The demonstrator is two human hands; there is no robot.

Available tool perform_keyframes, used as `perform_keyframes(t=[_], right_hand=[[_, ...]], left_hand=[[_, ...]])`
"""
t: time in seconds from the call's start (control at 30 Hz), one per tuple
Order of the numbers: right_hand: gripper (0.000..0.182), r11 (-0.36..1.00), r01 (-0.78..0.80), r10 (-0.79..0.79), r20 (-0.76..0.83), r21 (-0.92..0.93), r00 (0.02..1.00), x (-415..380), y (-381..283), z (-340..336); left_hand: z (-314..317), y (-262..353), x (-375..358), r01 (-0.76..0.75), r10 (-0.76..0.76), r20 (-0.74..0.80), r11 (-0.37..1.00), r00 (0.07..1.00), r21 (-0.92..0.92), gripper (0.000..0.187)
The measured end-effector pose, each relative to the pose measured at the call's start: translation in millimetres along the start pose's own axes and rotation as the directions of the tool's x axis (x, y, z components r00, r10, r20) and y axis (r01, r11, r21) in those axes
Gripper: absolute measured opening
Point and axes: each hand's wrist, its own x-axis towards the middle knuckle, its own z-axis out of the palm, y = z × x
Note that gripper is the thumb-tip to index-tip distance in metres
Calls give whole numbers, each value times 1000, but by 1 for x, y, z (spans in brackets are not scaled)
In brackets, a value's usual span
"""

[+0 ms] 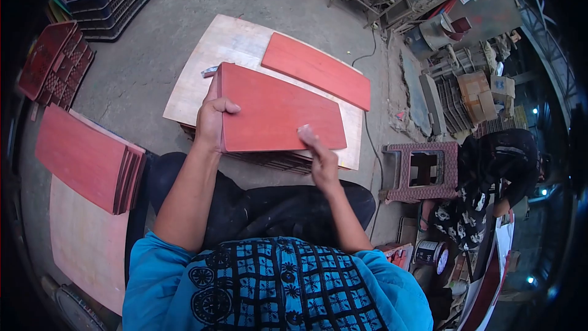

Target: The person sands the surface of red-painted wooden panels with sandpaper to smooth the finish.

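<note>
While your left hand (212, 117) grips one flat red board (278, 113) by its left end, your right hand (323, 162) works at its near edge, toward the right.

As your left thumb presses the smooth, matte face, its fingers wrap behind the edge; your right fingers gather at a small pale spot, too blurred to tell whether they pinch something. The four-sided board sits in front of you, over one pale, wood-grained counter (202, 55), though you cannot tell if they touch. One second red board (318, 70), long and flat, lies on the counter beyond it. To your left, at least four red boards (86, 153) overlap in a stack on one pale panel (86, 233). To your right are one woven-textured plastic stool (452, 171) and one other person (499, 159), bent forward.
</note>
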Motion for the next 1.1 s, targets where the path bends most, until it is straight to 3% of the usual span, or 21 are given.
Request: perform_keyframes(t=[0.07,0.1,0.2,0.23,0.33,0.47,0.53,0.6,0.63,0.73,0.8,0.87,0.97,1.03,1.07,1.1], right_hand=[[49,948,-219,253,-124,232,960,-9,66,-6],[49,955,-286,296,-166,84,941,-12,88,-19],[46,931,-362,364,-160,41,918,-18,97,-26],[40,954,-265,284,-134,143,950,-18,78,-14],[43,998,-37,36,-37,-44,999,-16,-14,-5],[38,943,-330,308,-254,-48,917,-35,85,-23],[36,936,-351,336,-224,-29,915,-30,78,-29],[36,988,-154,148,-166,-19,975,-28,44,-12],[35,988,-134,121,-141,-80,982,-26,19,-10],[34,935,-329,289,-257,-131,922,-42,85,-21],[33,863,-504,485,-258,-12,836,-53,141,-43],[31,788,-413,570,-286,458,771,-56,176,-53],[29,889,-402,458,-391,221,798,-34,133,-56],[28,856,-513,495,-374,57,784,-23,117,-35],[29,865,-501,455,-413,-3,789,-16,118,-5],[36,940,-341,303,-396,-27,867,-11,93,13]], left_hand=[[-1,0,0,-4,4,-3,1000,1000,-8,85],[0,0,0,-1,1,-9,1000,1000,-9,85],[0,0,1,-6,6,-17,1000,1000,-5,85],[-1,0,1,-7,7,-22,1000,1000,-6,86],[3,4,-1,3,-4,-32,1000,999,-8,87],[1,3,1,25,-25,-3,1000,1000,-13,88],[6,1,0,-9,9,-36,1000,999,3,82],[8,1,-1,-25,26,-64,1000,998,17,79],[9,4,-1,-17,19,-68,999,998,28,79],[4,4,-1,15,-14,-27,1000,1000,26,83],[-1,3,3,12,-12,15,999,1000,41,84],[-5,2,6,-22,16,56,995,998,95,84],[7,9,-1,17,-21,37,992,999,123,83],[-4,8,-1,73,-69,-28,975,997,211,79],[-11,6,-2,91,-77,-70,968,995,232,77],[-17,5,0,105,-79,-113,962,990,251,74]])
